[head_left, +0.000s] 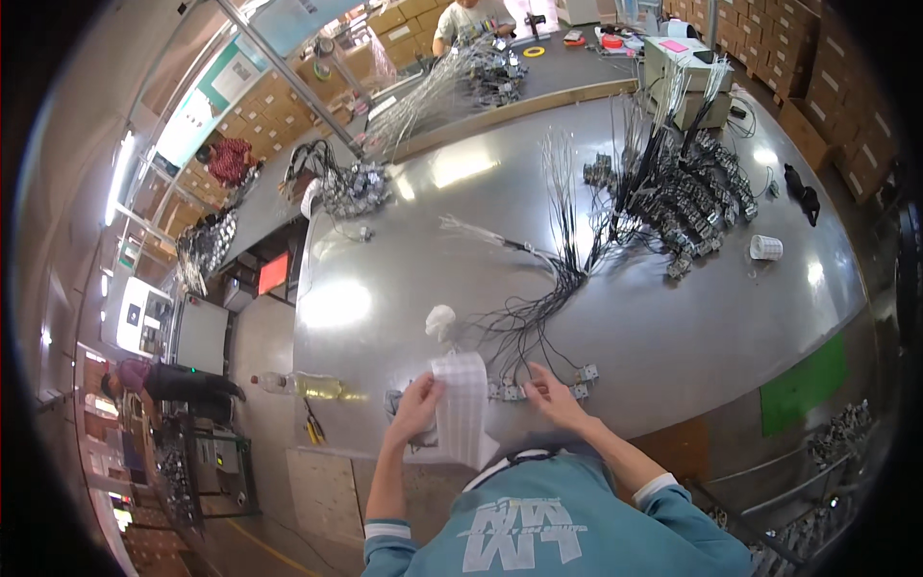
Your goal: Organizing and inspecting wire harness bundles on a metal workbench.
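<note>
A: What's the left hand (415, 408) doing nearest the body?

B: Pinching the sheet (463, 399), thumb and fingers closed on its left edge. It hangs toward the lap, perhaps held up there so its face can be read

A: And the right hand (560, 400)?

B: Part-curled, fingertips right by the small boxes (588, 373) at the table's (404, 269) near side. I can't tell whether it grips one or only touches

A: Why are the boxes so close in?

B: For easy reach, I'd guess. Black cables (534, 313) run from them up the table, spread loosely, which probably leaves slack for handling each end

A: Left of that?

B: Pliers (313, 428) and a bottle (322, 387) by the left edge, likely there to be out of the way. A white wad (440, 321) sits just beyond the sheet

A: Further off?

B: A roll (766, 248) on the right, and a heap (687, 197) of similar boxes, their cables drawn together, maybe to avoid tangling. Past the table's far edge, a co-worker (471, 21) is at another bench (577, 72), with more cables piled there
</note>
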A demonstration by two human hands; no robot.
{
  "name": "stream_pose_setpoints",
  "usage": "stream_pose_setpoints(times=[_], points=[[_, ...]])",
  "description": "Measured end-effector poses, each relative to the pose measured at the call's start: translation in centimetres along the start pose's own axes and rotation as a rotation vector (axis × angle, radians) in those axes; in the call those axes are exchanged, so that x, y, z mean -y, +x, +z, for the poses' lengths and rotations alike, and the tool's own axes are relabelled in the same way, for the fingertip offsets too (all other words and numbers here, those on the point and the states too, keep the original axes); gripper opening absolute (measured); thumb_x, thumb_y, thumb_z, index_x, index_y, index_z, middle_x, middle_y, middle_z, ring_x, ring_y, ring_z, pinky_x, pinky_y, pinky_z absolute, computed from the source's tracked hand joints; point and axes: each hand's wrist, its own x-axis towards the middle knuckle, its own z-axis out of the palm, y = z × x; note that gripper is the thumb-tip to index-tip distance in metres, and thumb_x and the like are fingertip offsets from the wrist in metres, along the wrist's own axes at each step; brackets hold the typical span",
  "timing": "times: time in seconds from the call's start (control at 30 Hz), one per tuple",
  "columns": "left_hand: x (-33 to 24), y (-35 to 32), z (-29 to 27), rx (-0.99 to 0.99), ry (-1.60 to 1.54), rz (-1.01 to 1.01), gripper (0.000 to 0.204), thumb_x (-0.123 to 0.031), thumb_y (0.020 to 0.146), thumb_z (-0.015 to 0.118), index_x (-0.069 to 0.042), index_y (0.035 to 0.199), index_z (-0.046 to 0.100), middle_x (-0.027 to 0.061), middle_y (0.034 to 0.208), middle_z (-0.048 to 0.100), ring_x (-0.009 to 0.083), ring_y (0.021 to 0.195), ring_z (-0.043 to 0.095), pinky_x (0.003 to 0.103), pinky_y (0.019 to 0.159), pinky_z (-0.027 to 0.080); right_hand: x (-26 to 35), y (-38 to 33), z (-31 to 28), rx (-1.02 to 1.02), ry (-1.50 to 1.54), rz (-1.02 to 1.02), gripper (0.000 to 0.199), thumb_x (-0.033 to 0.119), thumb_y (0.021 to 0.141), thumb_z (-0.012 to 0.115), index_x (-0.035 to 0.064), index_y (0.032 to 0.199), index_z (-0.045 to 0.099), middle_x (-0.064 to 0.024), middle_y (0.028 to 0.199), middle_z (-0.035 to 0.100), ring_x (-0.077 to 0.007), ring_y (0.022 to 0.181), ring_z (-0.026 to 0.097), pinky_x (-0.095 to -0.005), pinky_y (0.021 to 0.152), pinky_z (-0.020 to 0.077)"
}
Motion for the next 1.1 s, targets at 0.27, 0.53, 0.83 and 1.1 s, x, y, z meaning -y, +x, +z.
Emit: stream_pose_setpoints(times=[0.27, 0.53, 0.83, 1.1], points=[[-2.3, -3.8, 4.2, -0.053, -0.328, 0.064, 0.019, -0.012, 0.112, 0.060, -0.001, 0.125, 0.066, -0.0004, 0.101, 0.072, 0.0070, 0.087, 0.060, 0.024, 0.077, 0.047, 7.6, -1.9, 0.5, 0.192, 0.504, -0.046, 0.080, 0.026, 0.111, 0.058, 0.0164, 0.173, 0.009, -0.0183, 0.141, 0.064, -0.0209, 0.118, 0.065, -0.0398, 0.109, 0.0502], [-3.0, -6.9, 6.5, 0.110, -0.332, -0.062, 0.039, -0.008, 0.109, 0.062, -0.001, 0.146, 0.053, 0.0075, 0.113, 0.076, 0.0117, 0.103, 0.067, 0.028, 0.090, 0.052, 11.4, -2.7, -0.6, 0.008, 0.428, -0.034, 0.082, 0.015, 0.104, 0.070, 0.0146, 0.170, 0.022, -0.0142, 0.128, 0.072, -0.0180, 0.115, 0.068, -0.0364, 0.103, 0.0535], [-6.3, -5.9, 8.0, -0.042, -0.604, -0.034, 0.091, -0.005, 0.101, 0.073, -0.011, 0.172, 0.016, 0.0158, 0.127, 0.072, 0.0182, 0.111, 0.071, 0.035, 0.098, 0.057, 11.8, -5.3, 0.8, 0.100, 0.174, -0.038, 0.086, 0.009, 0.097, 0.077, 0.0124, 0.168, 0.029, -0.0148, 0.117, 0.076, -0.0176, 0.108, 0.071, -0.0365, 0.099, 0.0558], [-5.2, -6.0, 9.1, -0.025, -0.405, -0.083, 0.049, -0.007, 0.103, 0.073, -0.002, 0.148, 0.054, 0.0117, 0.119, 0.074, 0.0142, 0.101, 0.072, 0.029, 0.085, 0.060, 12.5, -5.1, 0.2, -0.132, -0.310, -0.256, 0.071, 0.011, 0.089, 0.083, 0.0103, 0.154, 0.055, -0.0165, 0.123, 0.070, -0.0255, 0.121, 0.066, -0.0386, 0.102, 0.0539]])
